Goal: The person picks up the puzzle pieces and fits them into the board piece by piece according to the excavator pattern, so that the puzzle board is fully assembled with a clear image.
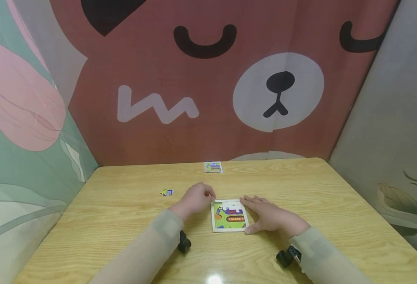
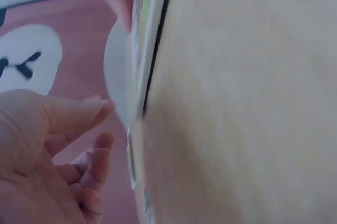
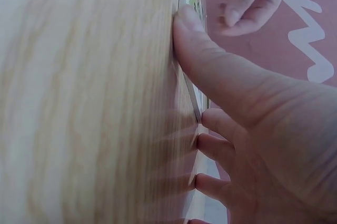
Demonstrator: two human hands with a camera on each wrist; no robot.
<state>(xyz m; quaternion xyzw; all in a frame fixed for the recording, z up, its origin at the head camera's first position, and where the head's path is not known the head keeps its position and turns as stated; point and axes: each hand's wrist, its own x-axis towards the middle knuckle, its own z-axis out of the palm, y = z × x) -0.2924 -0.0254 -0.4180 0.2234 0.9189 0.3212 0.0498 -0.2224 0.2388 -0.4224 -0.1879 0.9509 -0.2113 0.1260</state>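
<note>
A square picture puzzle (image 1: 230,218) with a pale frame lies flat on the table; its picture has a purple vehicle on orange tracks, and a plain white patch shows near the top. My right hand (image 1: 270,216) holds it along the right side, thumb at the near corner and forefinger at the far one. By the far left corner is my left hand (image 1: 196,198), its fingers loosely bent. In the left wrist view, the left hand (image 2: 58,150) shows a gap between thumb and fingers and nothing in it. Left of it lies a small coloured puzzle piece (image 1: 167,192).
A small square picture card (image 1: 213,167) lies at the table's back edge, with similar colours. The wooden table (image 1: 123,213) ends against a wall hanging with a bear's face (image 1: 215,79). A black wrist camera (image 1: 184,241) hangs under the left sleeve.
</note>
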